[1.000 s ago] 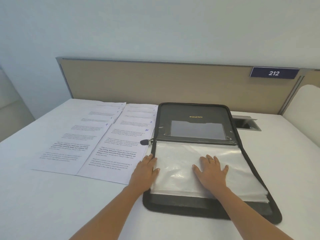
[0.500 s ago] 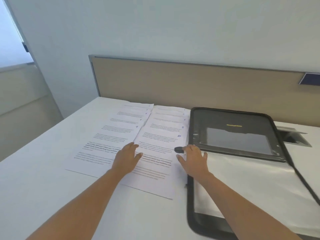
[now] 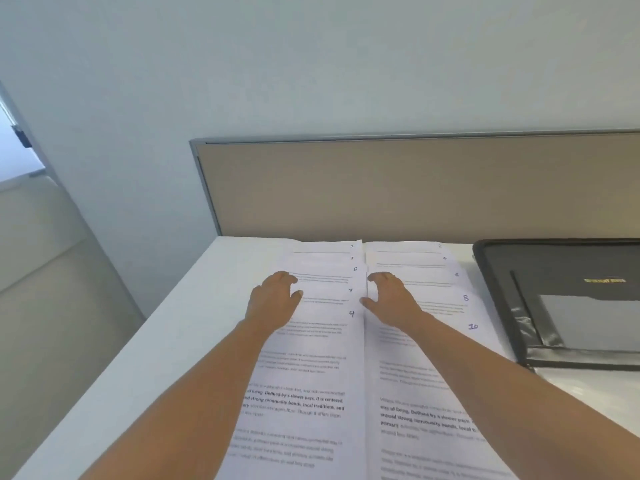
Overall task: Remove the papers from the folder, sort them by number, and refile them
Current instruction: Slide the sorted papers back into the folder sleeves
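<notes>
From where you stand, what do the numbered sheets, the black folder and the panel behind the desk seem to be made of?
Sheets: thin matte white paper, printed, with handwritten numbers at the corners.
Folder: probably vinyl or imitation leather; it is black and slightly glossy, and its creases catch the light.
Panel: seemingly beige fabric with a matte look, in a grey, metal-looking frame.
</notes>
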Motion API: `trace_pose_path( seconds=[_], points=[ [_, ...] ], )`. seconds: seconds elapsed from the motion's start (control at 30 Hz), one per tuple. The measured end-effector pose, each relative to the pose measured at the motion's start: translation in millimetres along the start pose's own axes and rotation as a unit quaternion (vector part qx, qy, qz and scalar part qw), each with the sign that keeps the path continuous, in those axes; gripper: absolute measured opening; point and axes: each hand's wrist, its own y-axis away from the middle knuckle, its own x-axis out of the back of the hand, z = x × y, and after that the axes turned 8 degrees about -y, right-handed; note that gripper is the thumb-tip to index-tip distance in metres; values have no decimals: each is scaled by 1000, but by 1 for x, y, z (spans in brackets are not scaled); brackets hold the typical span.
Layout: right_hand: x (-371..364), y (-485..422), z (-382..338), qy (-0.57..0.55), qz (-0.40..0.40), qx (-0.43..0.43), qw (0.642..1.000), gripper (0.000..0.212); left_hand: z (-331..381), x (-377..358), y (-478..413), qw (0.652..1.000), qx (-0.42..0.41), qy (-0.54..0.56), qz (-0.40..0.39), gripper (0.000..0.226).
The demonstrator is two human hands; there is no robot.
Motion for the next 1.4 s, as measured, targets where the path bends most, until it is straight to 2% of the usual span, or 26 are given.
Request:
trace_pose_path(
  seconds=[0.1,0.23,0.43,0.63,0.73,0.9,1.0,1.1,1.27,1.4],
  points=[
    [-7,-44,-14,-29,5,-18,999,52,-13,-12,-33,1000,-9,8,12,38],
    [-18,-95,-19,-2,-10,-29,1000,48,-20,-35,-72,1000,-24,8,10,41],
    [-26,-147,-7,24,5,-45,999,42,-20,-67,-110,999,-14,2,-39,57],
    [-31,-174,1,28,12,-34,999,40,-19,-86,-119,998,-5,-29,-49,60],
    [-31,-189,4,-3,31,-65,997,41,-19,-89,-118,999,-7,-29,-32,59],
    [-22,-207,3,-51,18,-120,991,36,-20,-90,-117,999,-8,-29,-23,59],
    [-19,-212,0,-124,54,-115,984,31,-20,-90,-118,999,-8,-29,-26,59],
    [-16,-215,4,-169,99,-123,973,35,-20,-89,-117,999,-7,-27,-30,59],
    [-15,-216,12,-148,84,-151,974,37,-21,-89,-117,999,-7,-24,-33,59],
    [-18,-215,15,-128,80,-145,978,20,-22,-89,-116,999,-4,-22,-33,59]
  ],
)
